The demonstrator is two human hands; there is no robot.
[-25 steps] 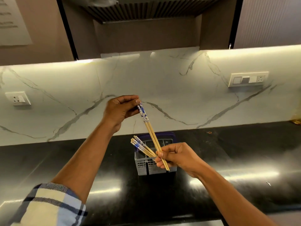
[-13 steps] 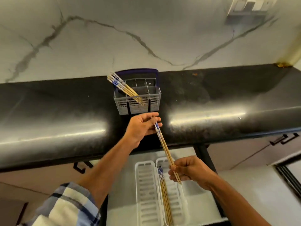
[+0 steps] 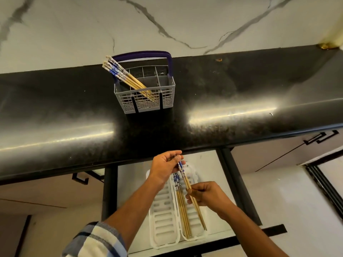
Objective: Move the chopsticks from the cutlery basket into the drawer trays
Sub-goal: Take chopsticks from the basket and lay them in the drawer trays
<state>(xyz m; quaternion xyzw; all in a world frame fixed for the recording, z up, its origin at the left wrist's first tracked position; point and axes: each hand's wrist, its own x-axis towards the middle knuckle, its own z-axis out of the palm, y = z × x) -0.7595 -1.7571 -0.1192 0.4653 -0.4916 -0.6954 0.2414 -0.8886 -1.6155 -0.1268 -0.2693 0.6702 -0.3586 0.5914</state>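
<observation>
A grey cutlery basket point(image 3: 146, 101) with a purple handle stands on the black counter, with several blue-tipped wooden chopsticks point(image 3: 122, 76) leaning out of its left side. Below, in the open drawer, lie two white trays, the left tray point(image 3: 163, 216) and the right tray point(image 3: 194, 217). Several chopsticks point(image 3: 182, 214) lie in the right tray. My left hand point(image 3: 164, 166) pinches the blue top end of a held pair of chopsticks point(image 3: 187, 184). My right hand point(image 3: 206, 195) grips the same pair lower down, just above the right tray.
The black counter point(image 3: 241, 101) overhangs the open drawer point(image 3: 209, 164). Black frame posts stand on both sides of the drawer. Cabinet fronts with black handles point(image 3: 323, 138) flank it. A marble wall rises behind the counter.
Both hands have carried the pair down from the counter edge to just above the right tray. The camera has tilted further down.
</observation>
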